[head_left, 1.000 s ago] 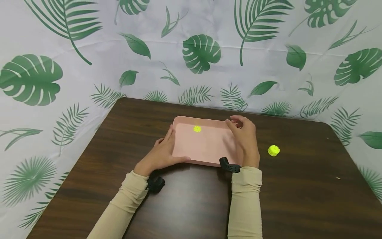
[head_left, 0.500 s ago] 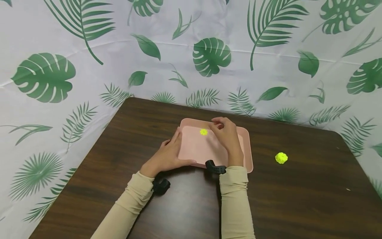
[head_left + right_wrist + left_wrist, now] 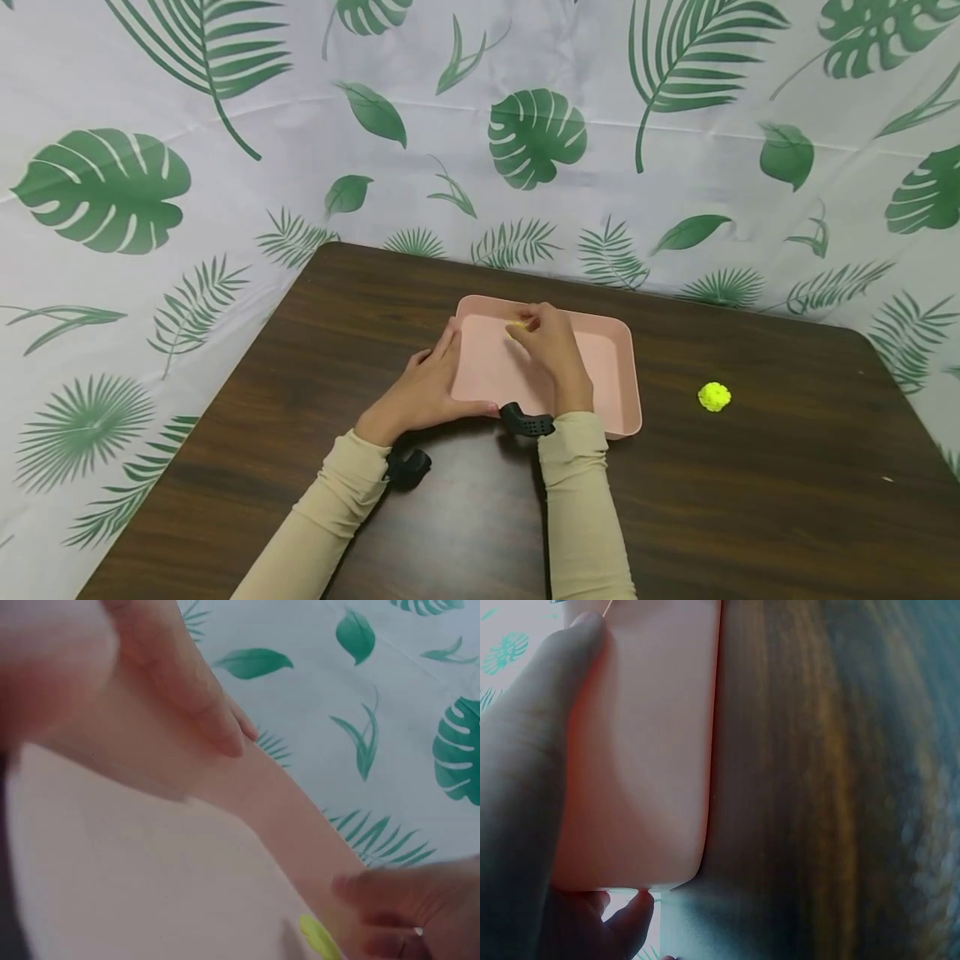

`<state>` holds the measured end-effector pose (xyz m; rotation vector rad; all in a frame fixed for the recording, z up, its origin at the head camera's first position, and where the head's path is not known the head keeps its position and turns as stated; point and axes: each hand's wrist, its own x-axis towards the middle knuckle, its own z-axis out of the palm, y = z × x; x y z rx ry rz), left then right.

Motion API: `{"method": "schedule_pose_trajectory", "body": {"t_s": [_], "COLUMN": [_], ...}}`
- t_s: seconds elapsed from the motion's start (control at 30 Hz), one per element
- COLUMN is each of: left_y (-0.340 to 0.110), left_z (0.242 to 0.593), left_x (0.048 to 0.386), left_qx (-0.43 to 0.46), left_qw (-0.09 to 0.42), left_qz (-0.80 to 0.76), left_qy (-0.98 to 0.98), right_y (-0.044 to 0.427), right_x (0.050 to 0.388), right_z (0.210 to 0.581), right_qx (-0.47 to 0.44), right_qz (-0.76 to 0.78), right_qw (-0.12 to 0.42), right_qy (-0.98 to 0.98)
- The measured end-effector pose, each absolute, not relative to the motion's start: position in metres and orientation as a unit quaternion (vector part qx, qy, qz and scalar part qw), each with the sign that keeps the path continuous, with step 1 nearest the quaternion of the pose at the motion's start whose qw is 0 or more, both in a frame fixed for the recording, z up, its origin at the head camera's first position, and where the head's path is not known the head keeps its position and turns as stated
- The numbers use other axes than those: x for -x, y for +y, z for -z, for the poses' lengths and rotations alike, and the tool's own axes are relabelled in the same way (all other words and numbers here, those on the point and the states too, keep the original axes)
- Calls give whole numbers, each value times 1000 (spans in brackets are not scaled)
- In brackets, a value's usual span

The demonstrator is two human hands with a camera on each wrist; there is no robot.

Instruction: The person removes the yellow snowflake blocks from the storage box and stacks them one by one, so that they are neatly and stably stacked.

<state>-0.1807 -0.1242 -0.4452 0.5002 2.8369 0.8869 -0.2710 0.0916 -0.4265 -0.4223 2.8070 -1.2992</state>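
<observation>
A shallow pink tray [image 3: 491,367] lies on the table, with a small yellow flower-shaped piece [image 3: 319,937] in it. My left hand [image 3: 420,392] rests against the tray's near left corner. Its fingers lie along the left end, and in the left wrist view the thumb [image 3: 540,735] stretches along the tray's outer front wall. Over the tray, my right hand [image 3: 551,346] has its thumb and fingers bent above the flower piece, which they mostly hide in the head view. The right wrist view shows the fingers [image 3: 202,705] apart from that piece.
A second yellow piece, a bumpy flower-like cluster [image 3: 714,397], sits on the dark wood table [image 3: 750,500] to the right of the tray. Behind the table hangs a white cloth [image 3: 450,125] printed with green leaves. A tiny pale speck [image 3: 888,479] lies at the right.
My right hand has moved left from the tray's far right corner to above the flower piece. The left hand stays at the tray's corner. The head view has shifted slightly.
</observation>
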Motion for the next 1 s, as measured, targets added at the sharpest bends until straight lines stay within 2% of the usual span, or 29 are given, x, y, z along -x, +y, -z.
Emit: {"method": "schedule_pose_trajectory", "body": {"t_s": [0.27,0.8,1.0], "left_y": [-124,-123,-123], "left_z": [443,444,444], "left_x": [181,181,181], "left_qx": [-166,-165,-162], "left_qw": [61,63,65], "left_qz": [-304,-296,-296], "left_qy": [936,939,939], "right_y": [91,90,90], "right_x": [275,274,273], "right_z": [435,438,439], "right_qx": [154,106,121], "right_qz": [382,377,377], "right_qw": [19,43,27], "right_qy": [911,919,918]}}
